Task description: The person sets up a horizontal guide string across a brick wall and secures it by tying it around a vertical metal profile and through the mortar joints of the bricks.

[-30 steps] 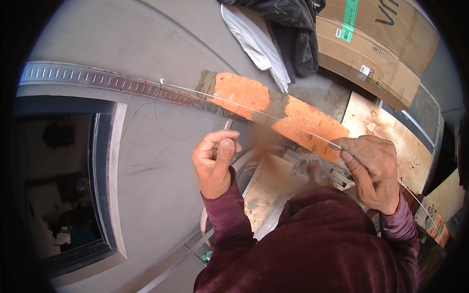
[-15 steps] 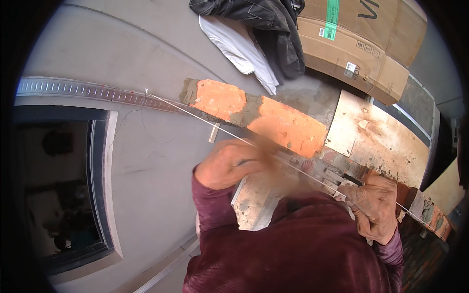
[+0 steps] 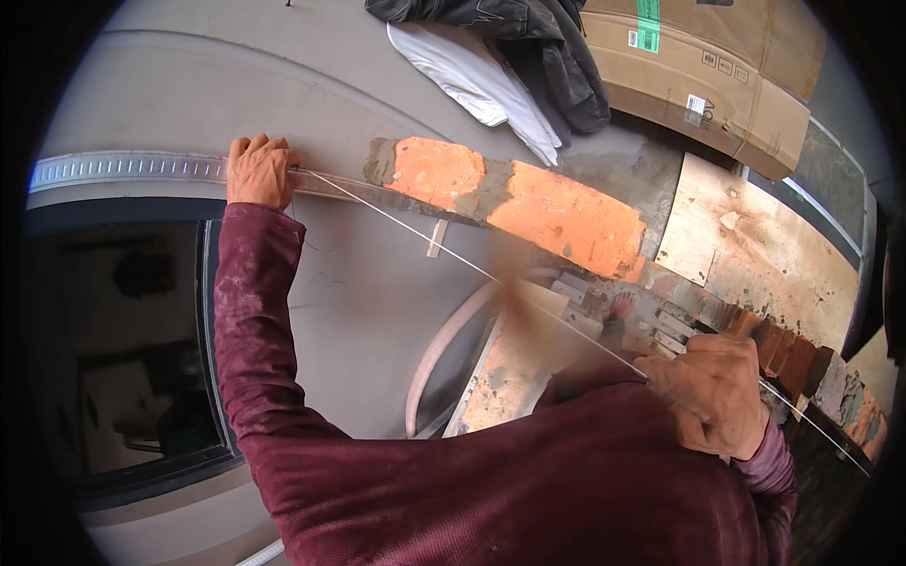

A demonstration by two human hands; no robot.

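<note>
A white string runs taut across the view from upper left to lower right. My left hand is closed at its upper end, fingers curled over the slotted metal strip; the fingertips are hidden. My right hand is closed around the string at lower right, and the line comes out beyond it. Between the hands, just past the string, two orange bricks lie end to end. Grey mortar fills the joint between them and coats the left end.
A stained wooden board lies right of the bricks. Behind stand a large cardboard box and a dark garment over white cloth. Left is a dark-framed window. A pale hose-like curve bends near my body. A brown blur hangs mid-view.
My left hand has moved from the middle of the string, up and left to its end at the metal strip. My right hand stays on the string, and the view has shifted slightly.
</note>
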